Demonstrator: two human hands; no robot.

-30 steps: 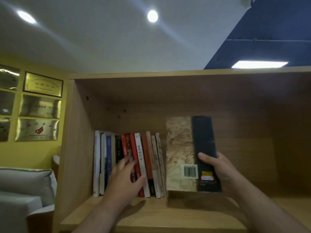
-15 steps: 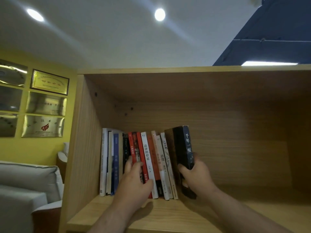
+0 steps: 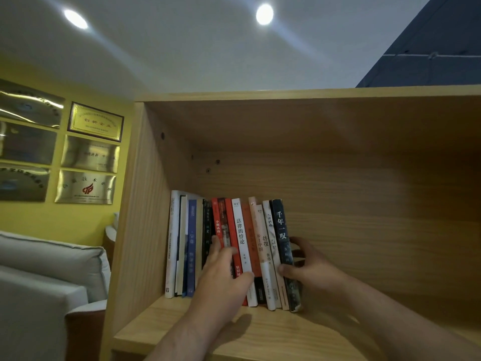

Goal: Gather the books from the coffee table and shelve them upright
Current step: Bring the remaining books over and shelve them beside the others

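Note:
A row of several upright books (image 3: pixel 240 238) stands at the left end of a wooden shelf (image 3: pixel 263 334), leaning slightly left. The rightmost is a black book (image 3: pixel 282 230) with white characters on its spine. My right hand (image 3: pixel 309 269) wraps it low down, thumb on the spine front and fingers along its right cover. My left hand (image 3: pixel 223 280) lies flat against the spines of the red and white books in the middle of the row, fingers spread.
The shelf's wooden side panel (image 3: pixel 145 225) bounds the row on the left; the compartment right of the books is open wood. A grey sofa (image 3: pixel 46 282) sits lower left, and gold plaques (image 3: pixel 88 155) hang on the yellow wall.
My right hand has turned the black book spine-out and pushed it in against the right end of the row. My left hand stayed pressed on the spines, shifting slightly.

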